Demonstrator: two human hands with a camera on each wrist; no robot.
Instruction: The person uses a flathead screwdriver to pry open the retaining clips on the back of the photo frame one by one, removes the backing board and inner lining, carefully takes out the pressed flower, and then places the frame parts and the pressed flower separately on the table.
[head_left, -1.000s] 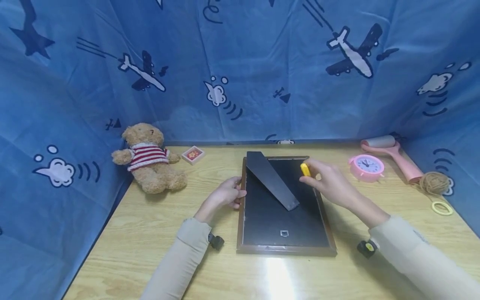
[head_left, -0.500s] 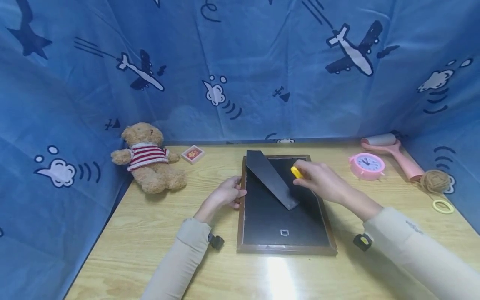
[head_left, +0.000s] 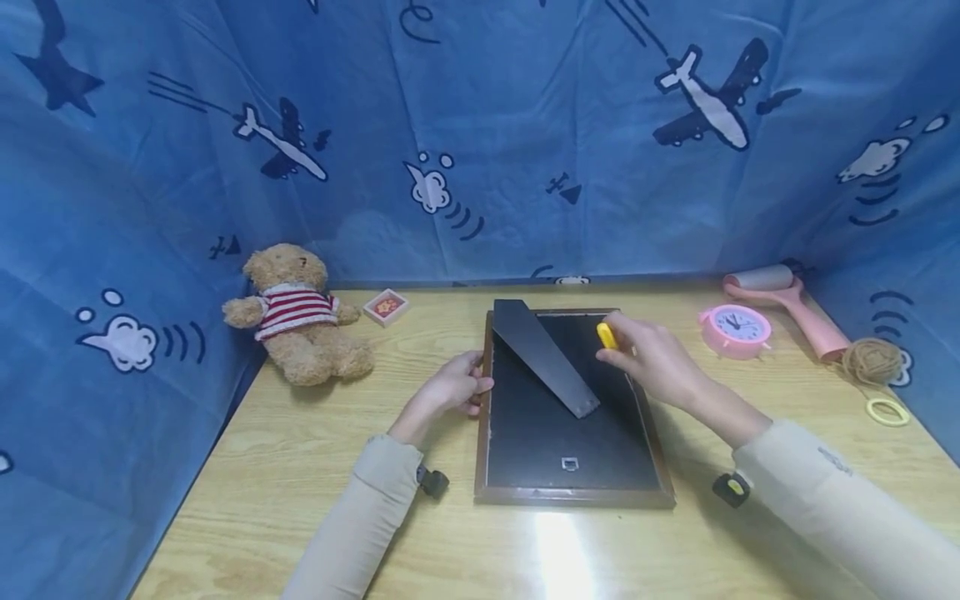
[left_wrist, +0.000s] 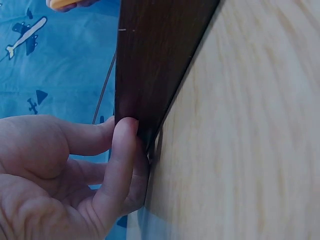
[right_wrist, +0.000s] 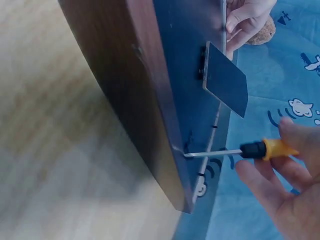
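Observation:
A picture frame (head_left: 570, 450) with a brown border lies face down on the table, its black back up. The black easel leg (head_left: 546, 358) stands tilted off that back. At the left edge, my left hand (head_left: 452, 385) grips the brown border; in the left wrist view its fingers (left_wrist: 120, 160) curl against the frame's side. My right hand (head_left: 660, 362) holds a small screwdriver (head_left: 607, 337) by its yellow handle, over the upper right of the frame. In the right wrist view the thin metal shaft (right_wrist: 215, 153) reaches the inner edge of the border, near a small dark fastener.
A teddy bear (head_left: 297, 317) in a striped shirt sits at the left, near a small pink box (head_left: 386, 307). To the right are a pink alarm clock (head_left: 736, 331), a lint roller (head_left: 802, 312), a ball of twine (head_left: 872, 361) and a yellow ring (head_left: 887, 412). Blue curtains surround the table.
My right hand tilted the screwdriver's handle leftward half a second ago, and it has since swung back to the right. My left hand keeps its place on the picture frame.

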